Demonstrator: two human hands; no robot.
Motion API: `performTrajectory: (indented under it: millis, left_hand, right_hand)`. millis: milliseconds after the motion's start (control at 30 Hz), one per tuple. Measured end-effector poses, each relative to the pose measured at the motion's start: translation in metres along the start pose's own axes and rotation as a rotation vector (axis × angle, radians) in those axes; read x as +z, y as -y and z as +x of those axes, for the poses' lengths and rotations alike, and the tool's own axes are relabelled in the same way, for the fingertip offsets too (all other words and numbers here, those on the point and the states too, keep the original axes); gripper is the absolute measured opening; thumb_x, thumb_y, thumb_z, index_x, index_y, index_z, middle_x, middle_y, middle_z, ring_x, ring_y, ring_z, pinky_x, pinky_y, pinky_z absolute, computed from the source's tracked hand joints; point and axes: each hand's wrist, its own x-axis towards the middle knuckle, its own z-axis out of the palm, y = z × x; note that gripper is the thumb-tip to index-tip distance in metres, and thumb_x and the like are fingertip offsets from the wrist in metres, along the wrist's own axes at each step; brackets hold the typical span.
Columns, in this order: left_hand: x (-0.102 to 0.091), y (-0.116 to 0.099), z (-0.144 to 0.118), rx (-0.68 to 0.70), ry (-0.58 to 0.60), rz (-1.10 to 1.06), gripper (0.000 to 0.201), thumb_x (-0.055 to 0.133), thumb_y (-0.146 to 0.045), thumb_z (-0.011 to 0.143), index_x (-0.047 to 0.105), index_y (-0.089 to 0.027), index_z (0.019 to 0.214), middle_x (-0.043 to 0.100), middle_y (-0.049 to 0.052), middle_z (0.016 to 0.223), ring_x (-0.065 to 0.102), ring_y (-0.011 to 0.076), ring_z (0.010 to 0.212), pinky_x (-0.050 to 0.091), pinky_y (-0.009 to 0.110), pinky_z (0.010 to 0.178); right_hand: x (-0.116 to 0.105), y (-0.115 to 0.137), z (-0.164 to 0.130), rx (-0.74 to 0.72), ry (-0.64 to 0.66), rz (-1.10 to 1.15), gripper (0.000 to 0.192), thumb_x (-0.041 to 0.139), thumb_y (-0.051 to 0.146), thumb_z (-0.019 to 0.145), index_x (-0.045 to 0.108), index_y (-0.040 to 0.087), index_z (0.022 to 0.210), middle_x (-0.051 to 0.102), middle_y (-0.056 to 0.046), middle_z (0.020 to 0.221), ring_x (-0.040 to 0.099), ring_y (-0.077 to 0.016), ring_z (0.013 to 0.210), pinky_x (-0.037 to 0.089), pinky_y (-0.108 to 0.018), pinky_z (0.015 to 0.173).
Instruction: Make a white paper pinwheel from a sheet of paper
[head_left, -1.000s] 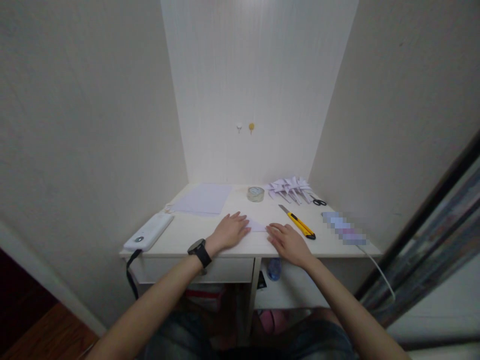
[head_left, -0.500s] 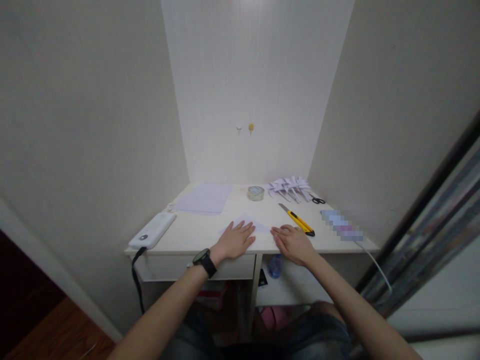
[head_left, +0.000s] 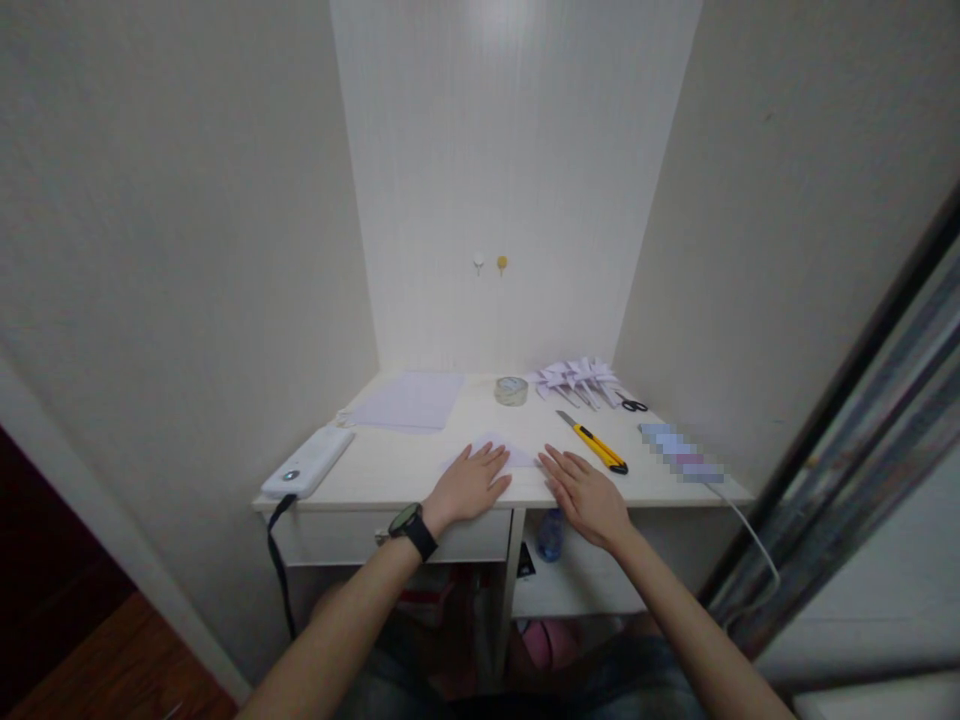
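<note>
A small sheet of pale paper (head_left: 519,456), folded into a triangle, lies near the desk's front edge. My left hand (head_left: 469,486) rests flat on its left part, fingers stretched out and hiding some of it. At the paper's right corner is my right hand (head_left: 587,494), fingers extended and nothing held; whether the fingertips touch the paper I cannot tell. Just beyond the right hand lies a yellow utility knife (head_left: 600,448) with its blade out.
Behind are a stack of paper (head_left: 409,401), a roll of clear tape (head_left: 511,391), several paper pinwheels (head_left: 576,380) and scissors (head_left: 634,405). A white power bank (head_left: 309,463) with a black cable sits left. A blurred phone (head_left: 679,455) with a white cable lies right.
My right hand's fingers have straightened and spread from a more curled pose at the paper's corner. My left hand stays flat on the paper. The camera view has shifted slightly.
</note>
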Motion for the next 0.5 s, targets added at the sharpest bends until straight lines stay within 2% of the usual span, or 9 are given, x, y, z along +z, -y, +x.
performTrajectory:
  millis: [133, 233, 300, 367, 500]
  left_hand:
    - [0.000, -0.002, -0.002, -0.015, -0.083, 0.026, 0.057, 0.036, -0.045, 0.101, 0.049, -0.010, 0.143, 0.046, 0.015, 0.151, 0.039, 0.0268, 0.143, 0.025, 0.046, 0.120]
    - [-0.001, 0.001, -0.008, -0.060, -0.138, 0.067, 0.053, 0.032, -0.043, 0.102, 0.055, -0.011, 0.138, 0.053, 0.015, 0.146, 0.042, 0.0289, 0.141, 0.024, 0.050, 0.120]
    - [-0.003, 0.007, -0.013, -0.079, -0.117, 0.064, 0.053, 0.029, -0.043, 0.103, 0.057, -0.014, 0.137, 0.053, 0.012, 0.145, 0.042, 0.0302, 0.140, 0.027, 0.053, 0.118]
    - [-0.005, 0.014, -0.020, -0.052, -0.062, 0.031, 0.054, 0.026, -0.044, 0.103, 0.054, -0.017, 0.140, 0.050, 0.010, 0.148, 0.043, 0.0280, 0.140, 0.032, 0.050, 0.116]
    - [-0.007, 0.024, -0.031, -0.017, -0.076, 0.045, 0.055, 0.027, -0.045, 0.103, 0.052, -0.015, 0.142, 0.048, 0.010, 0.149, 0.041, 0.0249, 0.142, 0.033, 0.044, 0.118]
  right_hand:
    - [-0.004, 0.002, 0.002, 0.022, 0.121, 0.016, 0.047, 0.030, 0.035, 0.103, 0.054, 0.024, 0.142, 0.057, 0.000, 0.143, 0.051, -0.0286, 0.133, 0.041, -0.047, 0.111]
    - [-0.007, 0.004, 0.005, 0.078, 0.153, 0.020, 0.048, 0.028, 0.038, 0.103, 0.057, 0.024, 0.139, 0.058, 0.001, 0.142, 0.050, -0.0287, 0.134, 0.041, -0.046, 0.111]
    - [-0.009, 0.006, 0.007, 0.107, 0.155, 0.025, 0.048, 0.029, 0.037, 0.103, 0.059, 0.024, 0.138, 0.059, 0.000, 0.140, 0.051, -0.0273, 0.133, 0.041, -0.044, 0.111]
    - [-0.011, 0.009, 0.008, 0.135, 0.150, 0.026, 0.047, 0.029, 0.036, 0.103, 0.061, 0.024, 0.136, 0.061, 0.000, 0.138, 0.053, -0.0269, 0.132, 0.042, -0.044, 0.110]
    - [-0.011, 0.010, 0.009, 0.140, 0.128, 0.026, 0.045, 0.032, 0.033, 0.103, 0.063, 0.023, 0.133, 0.063, -0.001, 0.136, 0.055, -0.0261, 0.130, 0.042, -0.043, 0.109]
